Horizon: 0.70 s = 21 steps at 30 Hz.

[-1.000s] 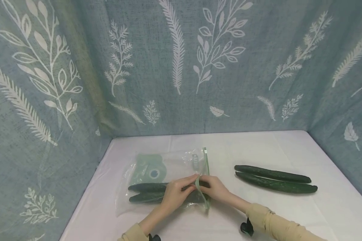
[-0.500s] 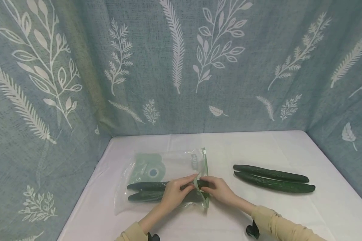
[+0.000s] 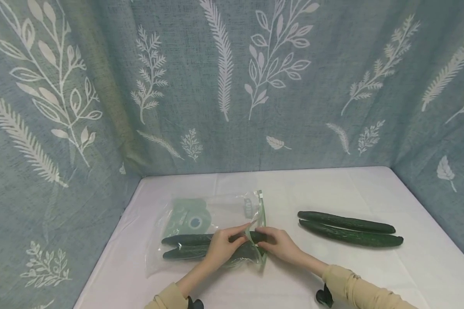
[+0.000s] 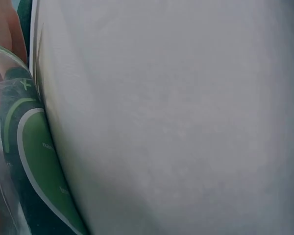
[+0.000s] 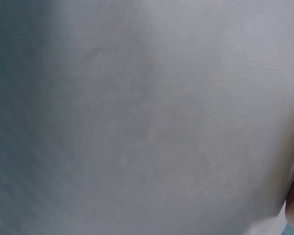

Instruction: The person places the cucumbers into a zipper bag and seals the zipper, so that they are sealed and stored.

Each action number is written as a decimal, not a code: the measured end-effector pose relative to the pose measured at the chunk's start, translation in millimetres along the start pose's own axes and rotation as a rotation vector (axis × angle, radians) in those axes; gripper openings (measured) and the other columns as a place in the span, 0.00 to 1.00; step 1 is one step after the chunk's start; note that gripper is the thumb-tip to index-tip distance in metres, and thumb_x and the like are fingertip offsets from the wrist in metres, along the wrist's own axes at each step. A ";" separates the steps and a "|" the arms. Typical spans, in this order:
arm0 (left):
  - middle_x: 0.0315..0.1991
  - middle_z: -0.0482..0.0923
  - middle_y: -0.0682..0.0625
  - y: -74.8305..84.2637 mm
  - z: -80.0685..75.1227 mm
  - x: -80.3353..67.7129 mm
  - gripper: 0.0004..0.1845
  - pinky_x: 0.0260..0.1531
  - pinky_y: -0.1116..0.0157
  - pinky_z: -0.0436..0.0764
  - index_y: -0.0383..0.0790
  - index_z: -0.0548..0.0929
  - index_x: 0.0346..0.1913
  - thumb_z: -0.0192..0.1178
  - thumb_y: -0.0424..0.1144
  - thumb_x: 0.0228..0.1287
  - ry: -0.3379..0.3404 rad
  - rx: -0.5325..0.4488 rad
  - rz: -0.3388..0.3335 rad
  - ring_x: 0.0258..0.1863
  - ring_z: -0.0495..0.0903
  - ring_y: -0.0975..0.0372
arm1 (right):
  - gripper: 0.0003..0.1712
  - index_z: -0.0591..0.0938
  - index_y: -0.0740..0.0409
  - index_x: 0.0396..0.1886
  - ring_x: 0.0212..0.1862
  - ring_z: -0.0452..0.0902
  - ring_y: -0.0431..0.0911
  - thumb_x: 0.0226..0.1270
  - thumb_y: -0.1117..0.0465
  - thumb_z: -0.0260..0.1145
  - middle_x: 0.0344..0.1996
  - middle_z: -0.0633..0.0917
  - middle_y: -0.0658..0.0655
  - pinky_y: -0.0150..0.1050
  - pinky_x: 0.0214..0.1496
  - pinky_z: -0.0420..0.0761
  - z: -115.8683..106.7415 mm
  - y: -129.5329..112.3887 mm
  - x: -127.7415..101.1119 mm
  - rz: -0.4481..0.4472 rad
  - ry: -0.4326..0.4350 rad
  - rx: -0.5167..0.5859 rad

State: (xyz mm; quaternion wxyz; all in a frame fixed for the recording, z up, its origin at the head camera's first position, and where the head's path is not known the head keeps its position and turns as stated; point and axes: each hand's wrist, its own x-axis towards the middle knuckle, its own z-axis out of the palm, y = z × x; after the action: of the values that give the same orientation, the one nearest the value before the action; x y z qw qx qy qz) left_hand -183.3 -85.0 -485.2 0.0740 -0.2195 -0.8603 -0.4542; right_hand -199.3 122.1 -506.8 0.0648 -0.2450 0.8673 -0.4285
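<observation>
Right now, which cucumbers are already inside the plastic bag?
The two cucumbers on the left, lying inside the clear bag under both hands. The other pair lies bare on the table, to the right.

Both forearms reach in from the near edge; the left hand (image 3: 222,246) and right hand (image 3: 280,245) meet fingertip to fingertip, fingers pinching.

Head looks down — wrists hug table (image 3: 371,274).
</observation>
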 end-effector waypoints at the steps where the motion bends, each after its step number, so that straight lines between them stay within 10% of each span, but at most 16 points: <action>1: 0.48 0.79 0.55 -0.3 -0.2 0.3 0.20 0.46 0.66 0.78 0.54 0.78 0.52 0.60 0.48 0.53 -0.002 -0.003 -0.001 0.48 0.78 0.62 | 0.27 0.73 0.58 0.56 0.60 0.67 0.51 0.58 0.52 0.62 0.56 0.75 0.56 0.52 0.62 0.65 0.4 0.4 0.1 0.001 0.001 -0.002; 21: 0.47 0.80 0.54 -19.4 -9.7 6.9 0.18 0.46 0.69 0.78 0.49 0.80 0.50 0.60 0.47 0.55 -0.122 -0.138 -0.056 0.48 0.78 0.61 | 0.26 0.74 0.56 0.55 0.59 0.69 0.51 0.57 0.53 0.63 0.54 0.77 0.54 0.52 0.61 0.66 1.0 2.6 -1.7 0.000 0.033 0.004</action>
State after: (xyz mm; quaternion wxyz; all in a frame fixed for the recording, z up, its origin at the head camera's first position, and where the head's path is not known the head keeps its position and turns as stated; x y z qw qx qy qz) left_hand -198.8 -100.3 -491.9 -0.0066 -0.2271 -0.8358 -0.4999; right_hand -198.5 123.5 -509.6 0.0507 -0.2377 0.8674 -0.4342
